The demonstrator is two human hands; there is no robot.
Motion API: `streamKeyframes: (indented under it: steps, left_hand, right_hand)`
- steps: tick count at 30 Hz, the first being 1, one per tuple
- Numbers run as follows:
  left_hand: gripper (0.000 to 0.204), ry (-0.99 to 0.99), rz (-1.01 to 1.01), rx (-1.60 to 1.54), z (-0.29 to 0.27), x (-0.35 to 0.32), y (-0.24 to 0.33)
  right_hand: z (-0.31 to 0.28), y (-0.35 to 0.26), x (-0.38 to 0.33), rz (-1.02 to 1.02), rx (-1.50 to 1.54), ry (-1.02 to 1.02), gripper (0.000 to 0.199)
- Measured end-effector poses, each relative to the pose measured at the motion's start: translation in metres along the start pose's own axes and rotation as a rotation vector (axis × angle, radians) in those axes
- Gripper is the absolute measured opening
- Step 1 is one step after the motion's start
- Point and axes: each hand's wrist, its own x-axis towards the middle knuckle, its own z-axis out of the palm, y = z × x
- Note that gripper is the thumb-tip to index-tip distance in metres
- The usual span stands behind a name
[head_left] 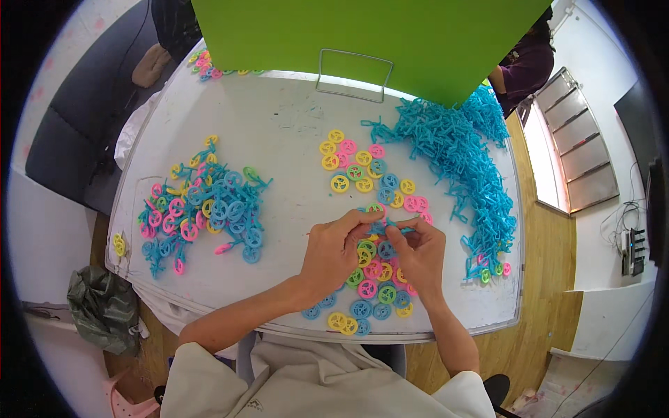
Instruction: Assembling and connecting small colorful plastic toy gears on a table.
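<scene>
Near the front edge of the white counter [279, 132], the two hands meet over a scatter of small plastic wheels. The left hand [333, 254] has its fingers bent, thumb and forefinger pinched on a small blue plastic piece [382, 226], and the right hand [420, 254] pinches the other end of the same piece, so both are grasping it just above the counter; its exact shape is too small to tell. Directly beneath and between the hands lies a loose pile of wheels [369, 292] in yellow, pink, green and blue, running down to the counter's near rim. Just beyond the fingertips a second group of wheels [362, 171], in the same colours, spreads toward the middle of the counter. To the right, a long heap of blue stick-shaped parts [460, 146] curves from the far side down along the right edge, with a few pink and green wheels at its lower end. Well apart on the left sits a cluster of assembled pieces [205, 209], blue sticks with coloured wheels attached. A green board [362, 35] stands at the far edge, with a wire stand [354, 73] in front of it. Another person's dark sleeve [523, 66] shows beyond the board on the right. A grey-green bag [103, 306] sits below the counter's left corner.
</scene>
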Motion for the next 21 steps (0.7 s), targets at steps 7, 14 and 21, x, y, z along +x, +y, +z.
streamKeyframes:
  steps: [7,14,21]
  left_hand:
    - [0.02,-0.034,-0.052,-0.087,-0.005,0.004,-0.009]
    - [0.015,-0.071,-0.166,-0.417,-0.003,0.011,0.007]
    - [0.015,0.318,0.061,0.01,-0.062,0.032,0.01]
  right_hand:
    - [-0.002,0.01,0.003,-0.34,-0.195,0.06,0.012]
    - [-0.004,0.007,0.001,-0.345,-0.23,0.019,0.012]
    - [-0.058,0.013,0.035,-0.411,-0.367,0.351,0.021]
